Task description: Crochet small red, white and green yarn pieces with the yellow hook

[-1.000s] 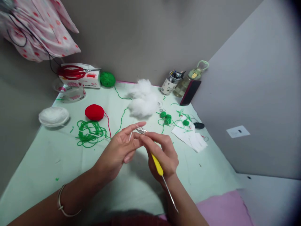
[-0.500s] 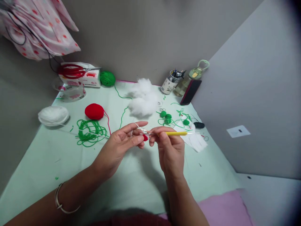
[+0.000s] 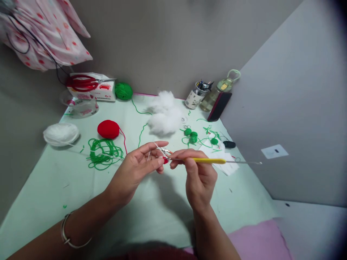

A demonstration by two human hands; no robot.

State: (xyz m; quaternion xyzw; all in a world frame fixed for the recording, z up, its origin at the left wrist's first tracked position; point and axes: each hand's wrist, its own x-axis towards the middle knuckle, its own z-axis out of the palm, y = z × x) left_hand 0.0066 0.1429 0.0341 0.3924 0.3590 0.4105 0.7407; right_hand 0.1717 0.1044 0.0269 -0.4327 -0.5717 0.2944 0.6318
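Between the thumb and fingers of my left hand (image 3: 138, 164) is a small red and white crochet piece (image 3: 165, 160), mostly covered by the fingertips. White yarn (image 3: 156, 145) passes over the raised index finger and trails left to a white yarn ball (image 3: 61, 134). My right hand (image 3: 199, 177) grips a crochet hook (image 3: 210, 160) with a yellow handle. One metal end points at the crochet piece, and the other reaches out to the right. Whether the hook tip sits inside a stitch is too small to tell.
A red yarn ball (image 3: 108, 129) and loose green yarn (image 3: 104, 153) lie left. White stuffing (image 3: 165, 113) sits at the back. Small green balls (image 3: 193, 136) and papers (image 3: 226, 159) are right, near a pen holder (image 3: 195, 96), bottle (image 3: 217, 94) and phone (image 3: 220, 106). Scissors (image 3: 84, 83) rest on a box.
My right hand has shifted slightly right and down, and the hook has turned so its far metal end shows more. The left hand with the crochet piece has moved slightly left.
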